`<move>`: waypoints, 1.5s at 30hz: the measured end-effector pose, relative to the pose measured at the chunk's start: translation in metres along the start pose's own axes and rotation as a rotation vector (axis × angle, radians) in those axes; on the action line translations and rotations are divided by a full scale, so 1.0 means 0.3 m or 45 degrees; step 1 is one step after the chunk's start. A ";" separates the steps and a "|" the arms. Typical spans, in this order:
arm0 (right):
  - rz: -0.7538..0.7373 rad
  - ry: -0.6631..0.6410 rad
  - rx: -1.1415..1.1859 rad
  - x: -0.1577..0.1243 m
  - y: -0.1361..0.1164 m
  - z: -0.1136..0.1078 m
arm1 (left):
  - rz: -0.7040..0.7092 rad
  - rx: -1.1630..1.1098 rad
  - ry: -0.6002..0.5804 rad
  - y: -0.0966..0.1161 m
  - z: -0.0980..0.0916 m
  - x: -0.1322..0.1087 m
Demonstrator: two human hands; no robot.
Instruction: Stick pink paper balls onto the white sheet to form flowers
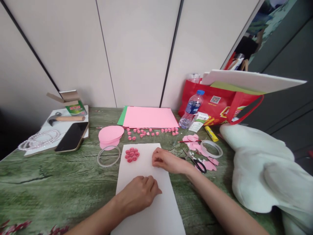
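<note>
Rosettes of pink paper [132, 154] sit in a tight group on the white sheet [162, 209], close to its far left corner. The sheet lies lengthwise on the desk [80, 192]. More loose rosettes [157, 133] make an uneven row toward the desk's far edge, just before the stack of pink paper [150, 117]. From where I stand, the left hand [141, 192] is low over the middle of the sheet, fingers curled in; I cannot tell whether something is inside. The right hand [166, 160] is near the sheet's far right corner, fingertips drawn together; whether they pinch anything, I cannot see. If the group is not well fixed, a brush of a knuckle could scatter it. The left forearm [102, 215] crosses the sheet's left edge, so its weight might drag the sheet crooked, against the tape ring [98, 158] just beside. Scissors [195, 161] lie near the right wrist [186, 168], and a careless backward sweep could push them.
</note>
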State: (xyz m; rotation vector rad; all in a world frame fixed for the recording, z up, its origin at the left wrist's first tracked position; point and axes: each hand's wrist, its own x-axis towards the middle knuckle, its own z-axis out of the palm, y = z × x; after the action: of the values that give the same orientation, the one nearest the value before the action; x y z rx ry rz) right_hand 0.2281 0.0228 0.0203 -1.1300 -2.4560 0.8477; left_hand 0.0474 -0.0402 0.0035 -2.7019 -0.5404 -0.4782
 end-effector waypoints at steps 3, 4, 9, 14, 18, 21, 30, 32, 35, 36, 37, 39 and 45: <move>0.004 -0.011 0.003 0.003 0.001 0.006 | -0.001 0.024 0.023 0.004 0.002 -0.009; 0.007 -0.005 0.009 0.003 0.001 0.011 | -0.018 0.025 0.042 0.007 0.004 -0.013; 0.041 0.000 0.022 0.007 0.005 0.035 | -0.109 0.000 0.127 0.016 0.013 -0.032; 0.037 -0.019 0.033 0.004 0.010 0.038 | -0.159 -0.042 0.136 0.015 0.017 -0.036; 0.050 -0.010 0.005 0.003 0.002 0.037 | -0.203 -0.058 0.203 0.009 0.016 -0.034; 0.058 -0.016 -0.004 0.006 -0.002 0.038 | -0.239 -0.064 0.249 0.008 0.014 -0.035; 0.072 0.014 -0.061 0.010 -0.004 0.042 | -0.290 -0.054 0.232 0.013 0.022 -0.042; 0.071 0.016 -0.075 0.009 -0.007 0.044 | -0.295 -0.056 0.224 0.011 0.020 -0.041; 0.081 0.019 -0.089 0.010 -0.009 0.046 | -0.301 -0.057 0.221 0.008 0.020 -0.039; 0.084 0.021 -0.094 0.011 -0.010 0.046 | -0.301 -0.054 0.223 0.007 0.021 -0.038; 0.087 0.022 -0.098 0.011 -0.010 0.047 | -0.299 -0.051 0.226 0.007 0.023 -0.038; 0.087 0.031 -0.106 0.012 -0.010 0.049 | -0.297 -0.047 0.232 0.007 0.026 -0.037; 0.088 0.047 -0.110 0.012 -0.006 0.050 | -0.300 -0.061 0.231 0.007 0.029 -0.039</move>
State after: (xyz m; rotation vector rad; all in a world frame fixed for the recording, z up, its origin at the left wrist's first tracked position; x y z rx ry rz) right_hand 0.2174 0.0188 0.0100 -1.2556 -2.4574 0.7394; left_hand 0.0404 -0.0420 -0.0093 -2.6151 -0.8081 -0.7993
